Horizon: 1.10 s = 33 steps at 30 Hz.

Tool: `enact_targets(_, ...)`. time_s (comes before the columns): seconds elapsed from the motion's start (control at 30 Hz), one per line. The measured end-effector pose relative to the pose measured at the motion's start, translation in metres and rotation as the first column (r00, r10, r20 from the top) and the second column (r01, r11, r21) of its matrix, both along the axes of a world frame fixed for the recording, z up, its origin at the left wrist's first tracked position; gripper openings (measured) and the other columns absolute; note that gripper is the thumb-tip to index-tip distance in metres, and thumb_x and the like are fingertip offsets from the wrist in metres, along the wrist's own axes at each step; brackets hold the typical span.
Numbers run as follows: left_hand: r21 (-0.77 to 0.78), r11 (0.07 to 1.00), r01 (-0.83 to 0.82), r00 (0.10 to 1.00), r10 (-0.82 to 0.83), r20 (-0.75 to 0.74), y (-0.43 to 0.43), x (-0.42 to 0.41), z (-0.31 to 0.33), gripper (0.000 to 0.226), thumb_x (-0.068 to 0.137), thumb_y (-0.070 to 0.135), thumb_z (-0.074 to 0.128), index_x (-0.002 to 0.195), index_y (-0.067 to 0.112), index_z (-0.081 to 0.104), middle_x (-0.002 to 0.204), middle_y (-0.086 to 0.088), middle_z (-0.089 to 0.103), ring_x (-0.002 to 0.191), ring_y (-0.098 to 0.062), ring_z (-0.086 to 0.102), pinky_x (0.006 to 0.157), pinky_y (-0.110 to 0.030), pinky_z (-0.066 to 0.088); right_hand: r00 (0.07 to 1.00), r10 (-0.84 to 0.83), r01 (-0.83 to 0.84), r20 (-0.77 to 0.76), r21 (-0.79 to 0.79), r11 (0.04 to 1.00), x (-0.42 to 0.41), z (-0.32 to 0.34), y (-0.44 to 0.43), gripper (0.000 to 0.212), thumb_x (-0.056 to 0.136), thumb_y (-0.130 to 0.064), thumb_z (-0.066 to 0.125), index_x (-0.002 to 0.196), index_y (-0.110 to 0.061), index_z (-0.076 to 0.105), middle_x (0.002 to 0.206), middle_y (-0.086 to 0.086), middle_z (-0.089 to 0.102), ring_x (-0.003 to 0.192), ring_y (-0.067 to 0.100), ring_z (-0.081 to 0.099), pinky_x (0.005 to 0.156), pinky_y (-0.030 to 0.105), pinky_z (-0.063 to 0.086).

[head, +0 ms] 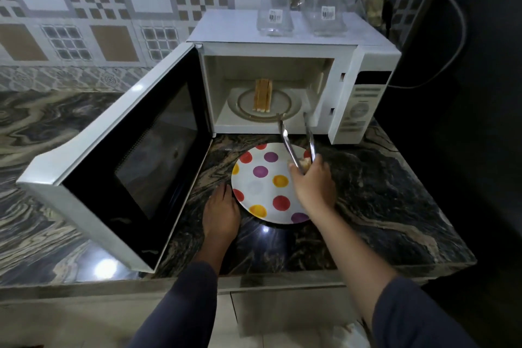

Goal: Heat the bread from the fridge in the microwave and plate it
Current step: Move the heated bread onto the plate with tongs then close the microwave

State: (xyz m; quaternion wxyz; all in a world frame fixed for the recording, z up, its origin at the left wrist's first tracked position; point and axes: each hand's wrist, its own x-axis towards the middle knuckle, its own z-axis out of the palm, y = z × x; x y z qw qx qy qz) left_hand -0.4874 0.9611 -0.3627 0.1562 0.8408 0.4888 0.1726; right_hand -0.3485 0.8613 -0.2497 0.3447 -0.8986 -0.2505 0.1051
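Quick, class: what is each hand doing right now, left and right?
Left hand: open, flat on the counter beside the plate, holding nothing.
Right hand: closed on the tongs.

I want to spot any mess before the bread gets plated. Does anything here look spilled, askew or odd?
Nothing is spilled or damaged. The one odd thing: the bread stands upright on edge on the turntable instead of lying flat. The plate sits flat on the counter, and the tongs are open.

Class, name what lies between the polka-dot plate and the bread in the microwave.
Head view: dark counter, the microwave's sill, bare turntable; the tongs reach across it.
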Motion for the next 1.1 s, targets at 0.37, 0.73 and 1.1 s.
enact_targets(0.37, -0.106, 0.994, 0.017, 0.997, -0.009, 0.081, 0.056, 0.022, 0.000, 0.051, 0.096, 0.024, 0.042, 0.144, 0.012, 0.031, 0.152, -0.008, 0.031, 0.141, -0.021, 0.027, 0.116, -0.030, 0.019, 0.972, 0.016, 0.007, -0.235, 0.097, 0.995, 0.048, 0.012, 0.153, 0.040, 0.092, -0.027, 0.056, 0.127, -0.009, 0.047, 0.128, 0.010, 0.053, 0.103, 0.024, 0.058, 0.065, 0.024, 0.038)
enact_targets(0.73, -0.117, 0.993, -0.028, 0.991, 0.043, 0.127, 0.059, 0.022, -0.003, 0.048, 0.097, 0.023, 0.039, 0.144, 0.013, 0.034, 0.152, -0.005, 0.032, 0.141, -0.017, 0.025, 0.115, -0.023, 0.012, 0.985, 0.012, -0.014, -0.172, -0.012, 1.000, 0.063, 0.011, 0.219, 0.054, 0.093, -0.030, 0.052, 0.138, -0.005, 0.038, 0.139, 0.014, 0.048, 0.122, 0.032, 0.051, 0.097, 0.039, 0.044)
enact_targets(1.1, -0.082, 0.997, 0.007, 0.996, 0.001, 0.095, 0.059, 0.021, -0.003, 0.049, 0.095, 0.024, 0.037, 0.143, 0.013, 0.035, 0.151, -0.006, 0.034, 0.141, -0.018, 0.027, 0.112, -0.021, 0.011, 0.980, -0.039, 0.037, -0.193, -0.012, 0.999, 0.066, 0.011, 0.230, 0.051, 0.094, -0.024, 0.048, 0.138, -0.005, 0.034, 0.142, 0.015, 0.043, 0.127, 0.033, 0.046, 0.100, 0.038, 0.041)
